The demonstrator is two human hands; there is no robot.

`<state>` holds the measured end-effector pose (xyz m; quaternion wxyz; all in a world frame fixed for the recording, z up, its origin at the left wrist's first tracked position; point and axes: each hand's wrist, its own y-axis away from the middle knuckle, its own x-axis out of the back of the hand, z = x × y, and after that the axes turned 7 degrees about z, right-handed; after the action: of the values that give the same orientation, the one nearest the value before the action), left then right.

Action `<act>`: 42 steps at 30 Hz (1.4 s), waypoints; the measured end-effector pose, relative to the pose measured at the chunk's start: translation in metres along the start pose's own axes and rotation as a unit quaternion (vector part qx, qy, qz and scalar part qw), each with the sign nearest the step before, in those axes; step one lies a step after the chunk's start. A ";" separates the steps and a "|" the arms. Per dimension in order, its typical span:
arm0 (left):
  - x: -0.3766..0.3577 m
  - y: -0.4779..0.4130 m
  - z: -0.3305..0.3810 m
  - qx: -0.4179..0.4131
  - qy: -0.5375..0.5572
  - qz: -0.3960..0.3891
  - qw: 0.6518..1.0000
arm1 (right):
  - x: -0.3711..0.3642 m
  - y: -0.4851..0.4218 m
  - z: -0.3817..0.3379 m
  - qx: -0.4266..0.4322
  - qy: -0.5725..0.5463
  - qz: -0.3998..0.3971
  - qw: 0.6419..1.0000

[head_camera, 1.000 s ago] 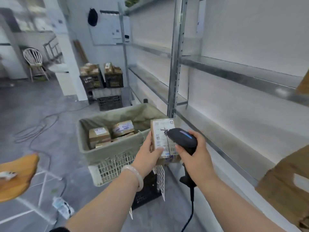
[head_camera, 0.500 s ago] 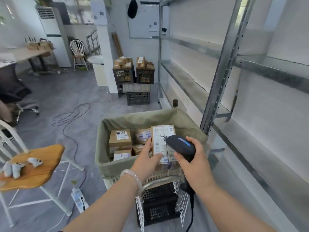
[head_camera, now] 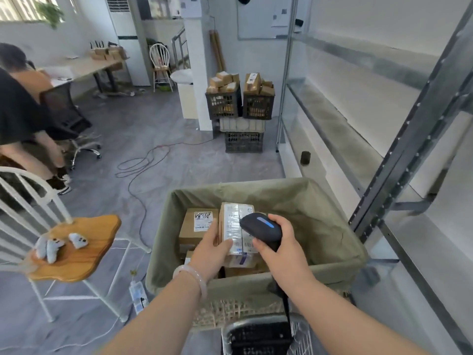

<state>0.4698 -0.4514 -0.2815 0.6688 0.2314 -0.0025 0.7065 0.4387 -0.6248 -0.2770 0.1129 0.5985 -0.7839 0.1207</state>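
My left hand (head_camera: 210, 248) grips a small cardboard parcel (head_camera: 234, 226) with a white shipping label, held upright over the cloth-lined basket (head_camera: 340, 242). My right hand (head_camera: 282, 249) grips a black handheld barcode scanner (head_camera: 259, 226) with a blue light strip, its head pressed close against the parcel's label. The scanner's cable hangs down past the basket's front rim. Inside the basket lie other brown parcels (head_camera: 198, 224), one with a handwritten label.
Metal shelving (head_camera: 399, 175) runs along the right. A wooden-seated white chair (head_camera: 76, 249) stands at left with small white items on it. Black crates (head_camera: 240, 103) with parcels are stacked ahead. A person (head_camera: 20, 116) stands far left. Cables and a power strip (head_camera: 138, 294) lie on the floor.
The view has swung left and down, away from the shelving toward the basket. Both hands have lowered the parcel and scanner over the basket; their grips are unchanged.
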 end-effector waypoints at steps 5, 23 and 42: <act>0.009 -0.031 -0.003 -0.015 -0.085 0.019 0.996 | -0.007 -0.014 -0.001 -0.008 0.003 0.035 0.999; -0.121 0.089 0.080 -0.495 -0.200 -0.309 0.787 | 0.093 0.175 -0.039 -0.017 0.052 0.501 0.864; -0.143 0.564 0.023 -0.636 -0.120 -0.511 0.566 | 0.189 0.625 -0.098 0.003 0.157 0.747 0.646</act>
<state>-0.0564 -0.6536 -0.1353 0.8862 -0.2082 -0.4130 0.0286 -0.2108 -0.6063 -0.1574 0.1042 -0.2176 -0.9353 0.2589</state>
